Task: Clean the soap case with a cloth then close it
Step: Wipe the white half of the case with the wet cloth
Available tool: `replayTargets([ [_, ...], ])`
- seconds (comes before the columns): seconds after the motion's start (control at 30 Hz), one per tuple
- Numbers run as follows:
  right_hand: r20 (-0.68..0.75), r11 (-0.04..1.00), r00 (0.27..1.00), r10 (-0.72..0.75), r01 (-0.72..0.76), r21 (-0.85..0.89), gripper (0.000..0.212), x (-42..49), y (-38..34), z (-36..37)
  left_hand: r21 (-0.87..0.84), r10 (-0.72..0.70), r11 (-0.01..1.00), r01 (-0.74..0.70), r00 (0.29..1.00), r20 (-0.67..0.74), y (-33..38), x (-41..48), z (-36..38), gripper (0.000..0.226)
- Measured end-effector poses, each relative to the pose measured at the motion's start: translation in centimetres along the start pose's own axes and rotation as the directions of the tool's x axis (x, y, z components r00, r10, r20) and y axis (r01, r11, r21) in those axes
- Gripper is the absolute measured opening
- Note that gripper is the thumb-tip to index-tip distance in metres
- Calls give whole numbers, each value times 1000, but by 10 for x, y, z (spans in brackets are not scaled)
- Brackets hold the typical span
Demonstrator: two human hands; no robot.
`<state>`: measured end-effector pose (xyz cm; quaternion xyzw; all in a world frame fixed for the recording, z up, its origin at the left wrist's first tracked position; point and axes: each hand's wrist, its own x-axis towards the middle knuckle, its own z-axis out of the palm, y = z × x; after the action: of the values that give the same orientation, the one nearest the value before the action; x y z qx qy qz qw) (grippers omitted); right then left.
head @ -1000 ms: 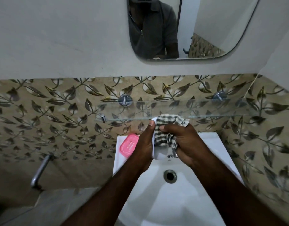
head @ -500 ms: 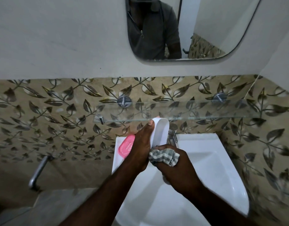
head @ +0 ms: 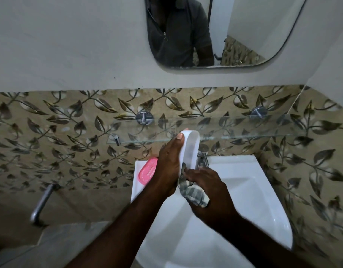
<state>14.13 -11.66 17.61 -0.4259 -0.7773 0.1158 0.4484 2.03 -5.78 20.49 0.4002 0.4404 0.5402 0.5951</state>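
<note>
Dim, flat indoor light; wide-angle bending at edges.

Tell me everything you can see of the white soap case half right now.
The white soap case half is an oblong, round-ended tray of smooth plastic with a raised rim. It stands on end over the back of the sink, its top before the glass shelf. The left hand grips one long side, thumb near the top; the right hand presses the checked cloth against its lower end.

Over the sink (head: pixel 244 161), left hand (head: pixel 169 167) is gripping the soap case (head: pixel 190 149), thumb lying along its edge; right hand (head: pixel 212 190) is bunching the cloth (head: pixel 194 193) against its lower end.
</note>
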Motion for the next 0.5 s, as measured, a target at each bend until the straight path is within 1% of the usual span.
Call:
replayTargets([
  [0.03,61,988,992,-108,114,-104,42,1,11,-2,-5,-31,1000,31,1000,0,2,0,1,43],
  [0.07,131,972,979,-154,174,-158,45,4,18,-7,-10,-69,998,69,998,3,2,1,1,36],
  [0.1,160,972,976,-145,171,-163,46,6,21,-9,-10,-101,995,101,995,-2,1,3,0,33],
  [0.13,137,983,986,-98,118,-144,44,7,18,-10,-1,-111,994,111,994,-11,-1,4,-1,33],
  [0.17,91,998,996,-10,16,-61,39,7,10,-10,-2,-104,995,104,994,-28,-3,4,0,36],
  [0.2,48,989,992,115,-119,93,35,8,-2,-7,-12,-85,996,85,995,-52,-3,4,1,40],
  [0.23,47,939,971,234,-238,247,33,9,-11,-4,-32,-69,997,66,995,-68,-2,4,2,46],
  [0.27,57,893,949,309,-310,326,32,8,-12,-1,-54,-60,997,56,995,-78,-1,4,3,50],
  [0.3,36,913,959,280,-278,298,34,7,-11,-1,-62,-49,997,44,995,-82,-1,4,4,47],
  [0.33,23,966,983,180,-181,185,35,6,-7,-3,-59,-47,997,42,995,-87,-2,5,4,40],
  [0.37,58,997,996,69,-70,27,38,6,-1,-5,-55,-67,997,63,994,-87,-3,5,4,34],
  [0.4,128,996,992,-12,23,-86,42,6,9,-6,-66,-110,992,104,990,-91,-3,5,4,33],
  [0.43,211,986,977,-39,72,-153,49,5,20,-6,-91,-158,985,150,983,-94,-5,6,1,37],
  [0.5,289,975,957,7,58,-215,56,3,23,-10,-147,-232,965,217,968,-96,-6,7,-2,43],
])
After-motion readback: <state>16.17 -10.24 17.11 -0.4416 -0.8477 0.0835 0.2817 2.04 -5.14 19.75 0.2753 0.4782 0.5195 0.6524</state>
